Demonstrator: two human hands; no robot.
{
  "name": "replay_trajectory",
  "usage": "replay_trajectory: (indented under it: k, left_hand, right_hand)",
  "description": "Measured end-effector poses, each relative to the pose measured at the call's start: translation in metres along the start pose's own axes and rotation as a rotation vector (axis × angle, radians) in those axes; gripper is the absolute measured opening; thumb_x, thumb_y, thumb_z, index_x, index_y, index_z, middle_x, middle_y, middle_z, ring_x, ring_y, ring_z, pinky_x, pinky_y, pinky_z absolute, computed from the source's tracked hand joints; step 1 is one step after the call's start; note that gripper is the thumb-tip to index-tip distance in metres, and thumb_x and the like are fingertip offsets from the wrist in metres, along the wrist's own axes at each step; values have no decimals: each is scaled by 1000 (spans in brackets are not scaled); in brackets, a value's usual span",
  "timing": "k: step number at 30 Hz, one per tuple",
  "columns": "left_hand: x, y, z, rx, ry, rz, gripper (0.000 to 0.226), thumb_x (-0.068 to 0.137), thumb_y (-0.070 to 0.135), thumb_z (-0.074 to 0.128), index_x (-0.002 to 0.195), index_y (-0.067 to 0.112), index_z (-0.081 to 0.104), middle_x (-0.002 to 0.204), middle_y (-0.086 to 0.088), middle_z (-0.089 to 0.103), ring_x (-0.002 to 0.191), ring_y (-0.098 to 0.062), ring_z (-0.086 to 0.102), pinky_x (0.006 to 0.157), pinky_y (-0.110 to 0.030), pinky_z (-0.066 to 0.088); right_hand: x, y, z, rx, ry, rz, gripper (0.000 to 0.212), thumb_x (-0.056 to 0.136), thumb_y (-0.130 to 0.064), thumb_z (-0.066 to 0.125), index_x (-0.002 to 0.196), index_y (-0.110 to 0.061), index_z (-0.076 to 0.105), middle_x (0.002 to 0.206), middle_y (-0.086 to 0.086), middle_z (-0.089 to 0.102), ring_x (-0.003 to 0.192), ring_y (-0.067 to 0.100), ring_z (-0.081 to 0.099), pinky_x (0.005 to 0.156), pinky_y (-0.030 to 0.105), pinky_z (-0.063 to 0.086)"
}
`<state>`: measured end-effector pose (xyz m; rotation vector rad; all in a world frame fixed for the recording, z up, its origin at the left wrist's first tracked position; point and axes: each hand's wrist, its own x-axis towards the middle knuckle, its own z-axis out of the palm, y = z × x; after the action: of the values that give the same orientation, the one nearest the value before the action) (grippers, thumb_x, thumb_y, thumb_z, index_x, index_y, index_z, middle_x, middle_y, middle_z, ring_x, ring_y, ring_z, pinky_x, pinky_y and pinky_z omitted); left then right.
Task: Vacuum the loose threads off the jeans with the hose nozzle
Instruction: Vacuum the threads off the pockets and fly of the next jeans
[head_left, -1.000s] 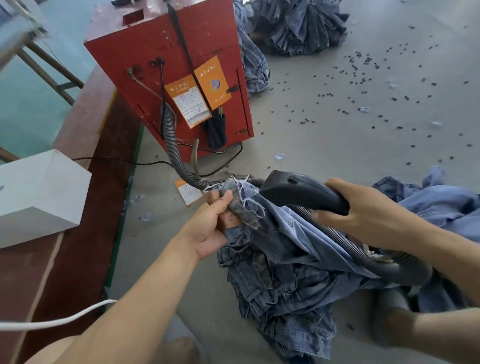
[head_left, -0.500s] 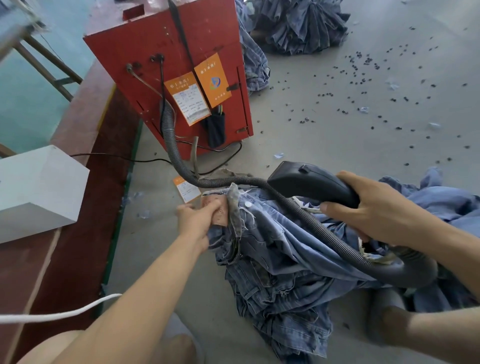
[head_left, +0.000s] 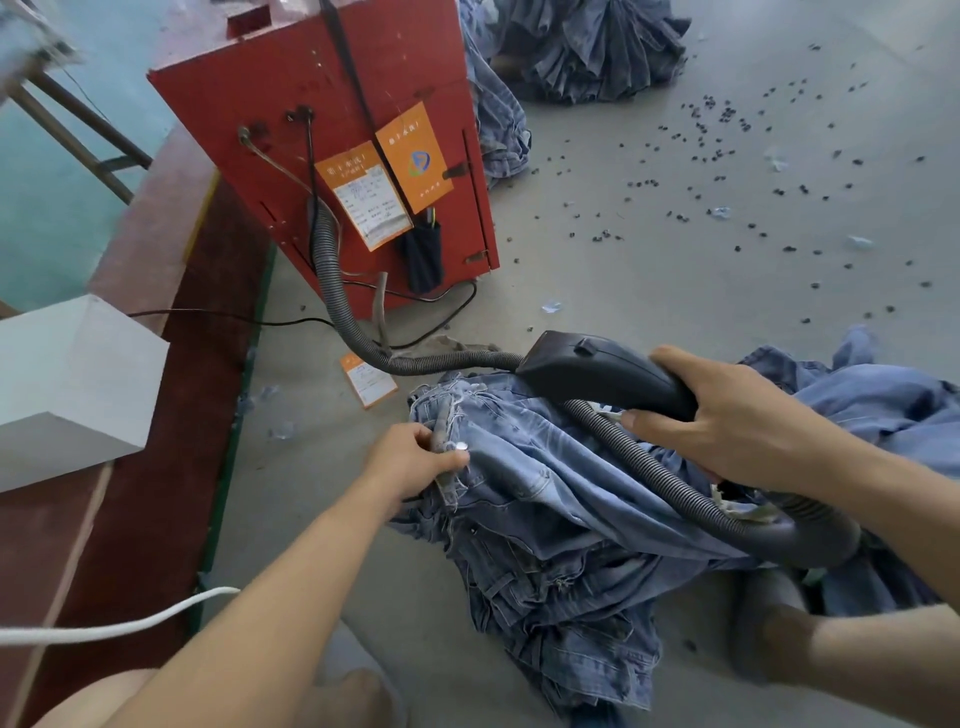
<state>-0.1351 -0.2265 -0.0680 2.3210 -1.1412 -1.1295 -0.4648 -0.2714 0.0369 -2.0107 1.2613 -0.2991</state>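
Observation:
A pile of blue jeans (head_left: 561, 519) lies on the grey floor in front of me. My left hand (head_left: 415, 462) pinches the frayed waistband of the top pair near its metal button. My right hand (head_left: 727, 415) grips the black hose nozzle (head_left: 592, 369), which hovers just above the jeans' upper edge, its mouth pointing left. The ribbed grey hose (head_left: 654, 478) loops across the jeans under my right wrist and runs back to the red machine.
A red vacuum box (head_left: 322, 93) with orange labels stands ahead on the floor. A white box (head_left: 67, 384) sits on a red-brown bench at left. More jeans (head_left: 587, 47) are heaped at the back. Small dark bits are scattered over the floor on the right. A white cord (head_left: 104, 629) crosses the lower left.
My left hand lowered the waistband and shifted its pinch toward the button. My right hand carried the nozzle up and to the right, off the frayed edge. The jeans now lie flatter.

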Motion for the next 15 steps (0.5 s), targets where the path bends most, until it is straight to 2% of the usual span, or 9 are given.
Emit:
replay_trajectory:
  k: [2, 4, 6, 9, 10, 13, 15]
  left_hand:
    - [-1, 5, -5, -221, -21, -24, 34, 78, 25, 91, 82, 15, 58, 78, -2, 67, 68, -16, 61, 67, -33, 52]
    - [-1, 9, -14, -434, -80, -35, 31, 84, 14, 85, 78, 16, 54, 76, -8, 69, 63, -20, 67, 65, -38, 60]
    - [-2, 13, -20, -560, -129, -59, 26, 91, 5, 75, 78, 14, 54, 80, -16, 71, 60, -21, 71, 55, -33, 60]
    - [-3, 19, -20, -630, -63, -153, 5, 100, 1, 62, 100, 5, 59, 82, -18, 69, 60, -23, 69, 52, -32, 62]
    - [-4, 19, -19, -664, -81, -183, 6, 101, 3, 62, 106, 1, 62, 82, -18, 70, 60, -23, 69, 55, -33, 63]
    - [-8, 14, -19, -587, -247, -194, 34, 92, 21, 77, 111, -6, 69, 85, -17, 77, 66, -21, 73, 63, -30, 62]
    - [-11, 9, -18, -436, -295, -152, 38, 84, 21, 84, 111, 0, 69, 89, -12, 79, 74, -20, 74, 71, -30, 59]
  right_hand:
    - [0, 0, 0, -20, 1, -1, 18, 86, -63, 62, 95, -53, 50, 75, -26, 65, 53, 8, 61, 45, 24, 48]
    - [-1, -1, 1, -31, -2, -6, 20, 85, -65, 60, 97, -52, 50, 78, -27, 66, 56, 8, 62, 46, 25, 47]
    - [-1, -1, 2, -36, -6, -10, 21, 84, -66, 60, 98, -53, 50, 80, -27, 66, 58, 8, 63, 49, 28, 49]
    - [-2, -2, 5, -39, -12, -13, 24, 84, -66, 59, 99, -50, 51, 79, -24, 67, 60, 8, 63, 53, 34, 51]
    - [-2, -2, 5, -38, -14, -12, 24, 84, -66, 60, 99, -49, 52, 79, -23, 67, 60, 8, 64, 54, 34, 51]
    - [-3, -1, 6, -35, -22, -9, 23, 87, -62, 61, 99, -46, 52, 80, -20, 68, 58, 9, 64, 54, 35, 53]
    - [-2, -2, 6, -33, -24, -12, 21, 88, -61, 62, 100, -46, 52, 78, -21, 68, 57, 9, 63, 54, 35, 53]
